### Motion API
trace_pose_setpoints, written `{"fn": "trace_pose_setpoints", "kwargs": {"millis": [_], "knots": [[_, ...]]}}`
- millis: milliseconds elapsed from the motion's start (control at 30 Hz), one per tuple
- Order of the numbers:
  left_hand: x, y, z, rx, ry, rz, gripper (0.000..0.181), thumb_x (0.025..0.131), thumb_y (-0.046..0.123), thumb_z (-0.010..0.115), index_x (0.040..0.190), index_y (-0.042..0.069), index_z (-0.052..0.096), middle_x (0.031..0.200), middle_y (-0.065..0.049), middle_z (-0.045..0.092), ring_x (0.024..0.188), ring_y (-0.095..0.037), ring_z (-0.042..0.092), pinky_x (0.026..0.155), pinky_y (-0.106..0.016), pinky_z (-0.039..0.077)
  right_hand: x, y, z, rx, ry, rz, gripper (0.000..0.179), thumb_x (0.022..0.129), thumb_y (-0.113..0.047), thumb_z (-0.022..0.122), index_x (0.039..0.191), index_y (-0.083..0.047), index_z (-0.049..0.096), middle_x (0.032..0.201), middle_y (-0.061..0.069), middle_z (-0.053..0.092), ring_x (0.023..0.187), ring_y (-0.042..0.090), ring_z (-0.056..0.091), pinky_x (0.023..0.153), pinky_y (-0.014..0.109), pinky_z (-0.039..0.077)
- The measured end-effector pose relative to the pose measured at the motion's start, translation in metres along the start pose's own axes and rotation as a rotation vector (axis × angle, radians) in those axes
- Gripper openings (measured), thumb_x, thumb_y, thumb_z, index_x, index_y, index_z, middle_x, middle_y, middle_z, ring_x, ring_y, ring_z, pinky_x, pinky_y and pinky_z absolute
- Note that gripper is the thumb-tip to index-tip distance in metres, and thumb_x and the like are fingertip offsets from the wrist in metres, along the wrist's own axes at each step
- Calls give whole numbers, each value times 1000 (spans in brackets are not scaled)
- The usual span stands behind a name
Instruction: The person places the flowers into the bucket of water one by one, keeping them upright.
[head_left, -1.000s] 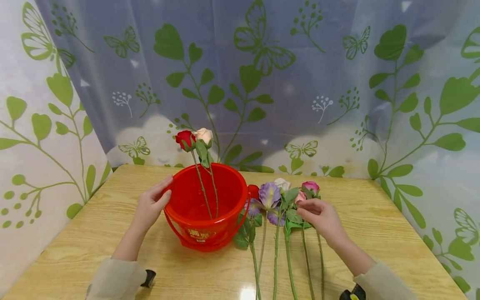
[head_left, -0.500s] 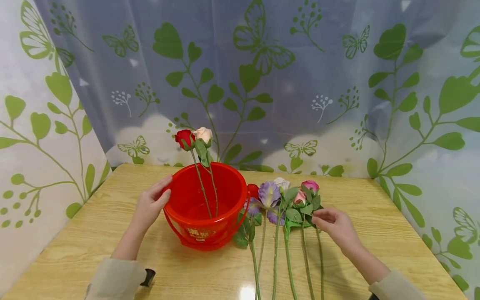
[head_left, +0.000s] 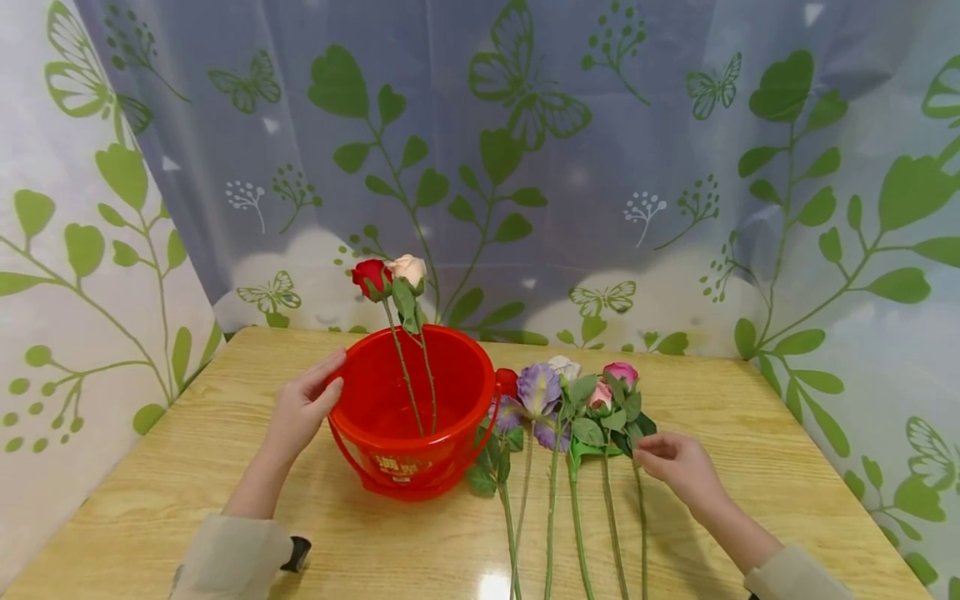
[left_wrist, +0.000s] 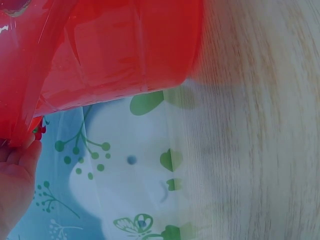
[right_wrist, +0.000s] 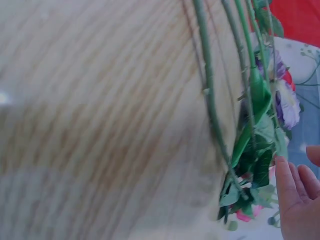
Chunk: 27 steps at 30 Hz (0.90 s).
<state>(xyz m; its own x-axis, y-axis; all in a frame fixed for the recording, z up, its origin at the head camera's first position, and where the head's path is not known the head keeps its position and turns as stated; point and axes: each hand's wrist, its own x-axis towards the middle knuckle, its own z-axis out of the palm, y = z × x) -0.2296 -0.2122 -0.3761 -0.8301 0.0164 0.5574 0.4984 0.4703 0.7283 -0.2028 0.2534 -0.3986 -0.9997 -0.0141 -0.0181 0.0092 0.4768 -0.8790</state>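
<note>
In the head view a red bucket (head_left: 412, 467) stands on the table with a red rose (head_left: 372, 279) and a cream rose (head_left: 408, 272) upright inside. My left hand (head_left: 302, 408) grips the bucket's rim at its left side; the left wrist view shows its fingers (left_wrist: 27, 155) at that rim. To the bucket's right lie several long-stemmed flowers, among them a purple iris (head_left: 540, 390), a pale pink rose (head_left: 601, 395) and a deep pink rose (head_left: 622, 373). My right hand (head_left: 686, 471) hovers beside the leaves of the rightmost stem, its fingers straight in the right wrist view.
A white rose (head_left: 565, 367) and another red rose (head_left: 507, 383) lie at the back of the row. Stems run towards the table's (head_left: 780, 467) front edge. A patterned curtain (head_left: 585, 200) hangs behind and at both sides.
My right hand has moved right and towards me, from over the pale pink rose to beside the rightmost leaves. Those leaves show more fully. The left hand and bucket have stayed put.
</note>
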Motion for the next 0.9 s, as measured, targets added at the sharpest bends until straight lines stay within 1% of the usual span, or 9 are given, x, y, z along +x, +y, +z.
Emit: {"fn": "trace_pose_setpoints", "kwargs": {"millis": [133, 233, 400, 433, 567, 667, 767, 833, 900], "knots": [[0, -2, 0, -5, 6, 21, 33, 84, 0, 54, 116, -7, 55, 121, -18, 51, 110, -1, 45, 83, -8, 36, 3, 9, -1, -18, -3, 17, 31, 84, -6, 57, 107, 14, 53, 93, 17, 61, 85, 23, 59, 71, 29, 50], [0, -2, 1, -10, 8, 30, 32, 84, -1, 54, 116, -7, 55, 121, -18, 51, 108, 5, 43, 83, -8, 36, 5, 15, -3, -19, -10, 28, 31, 84, -6, 57, 107, 15, 52, 91, 14, 61, 83, 22, 59, 71, 31, 50], [1, -1, 0, -18, 3, 27, 33, 85, -1, 54, 116, -8, 54, 122, -18, 50, 109, 3, 43, 83, -8, 36, 7, 23, -5, -6, -23, 46, 33, 82, -3, 58, 106, 19, 50, 88, 15, 61, 81, 22, 60, 69, 30, 51], [1, -1, 0, -15, 3, 27, 33, 85, -1, 54, 116, -8, 54, 122, -18, 50, 110, 0, 44, 83, -8, 35, 7, 24, -5, -4, -25, 52, 33, 82, -3, 58, 105, 19, 50, 87, 15, 61, 80, 22, 60, 68, 30, 51], [1, -1, 0, -21, 3, 28, 32, 85, -1, 54, 116, -8, 54, 122, -19, 50, 110, 1, 44, 83, -9, 36, 9, 27, -5, 23, -45, 85, 32, 82, -1, 58, 104, 21, 50, 85, 14, 62, 77, 23, 61, 66, 31, 51], [1, -1, 0, -22, 8, 29, 32, 84, -2, 54, 116, -8, 55, 121, -19, 50, 111, -4, 45, 83, -9, 36, 9, 30, -4, 44, -51, 107, 31, 81, 0, 57, 103, 21, 50, 84, 14, 62, 76, 22, 61, 66, 30, 51], [1, -2, 0, -20, 11, 34, 31, 84, -3, 53, 115, -8, 55, 121, -20, 50, 112, -12, 47, 84, -9, 36, 10, 32, -3, 53, -53, 110, 31, 81, 1, 56, 103, 21, 49, 84, 14, 62, 74, 21, 61, 65, 29, 51], [1, -1, 0, -21, 12, 36, 31, 84, -3, 54, 115, -8, 55, 121, -20, 50, 112, -9, 46, 84, -9, 36, 10, 33, -2, 57, -54, 120, 30, 80, 2, 56, 103, 21, 49, 84, 14, 62, 74, 20, 60, 64, 29, 51], [1, -1, 0, -24, 11, 38, 32, 84, -2, 54, 115, -9, 55, 121, -20, 50, 111, -2, 45, 84, -9, 36, 11, 34, -2, 55, -60, 119, 30, 80, 2, 55, 102, 21, 49, 85, 14, 62, 74, 20, 60, 64, 29, 51]]}}
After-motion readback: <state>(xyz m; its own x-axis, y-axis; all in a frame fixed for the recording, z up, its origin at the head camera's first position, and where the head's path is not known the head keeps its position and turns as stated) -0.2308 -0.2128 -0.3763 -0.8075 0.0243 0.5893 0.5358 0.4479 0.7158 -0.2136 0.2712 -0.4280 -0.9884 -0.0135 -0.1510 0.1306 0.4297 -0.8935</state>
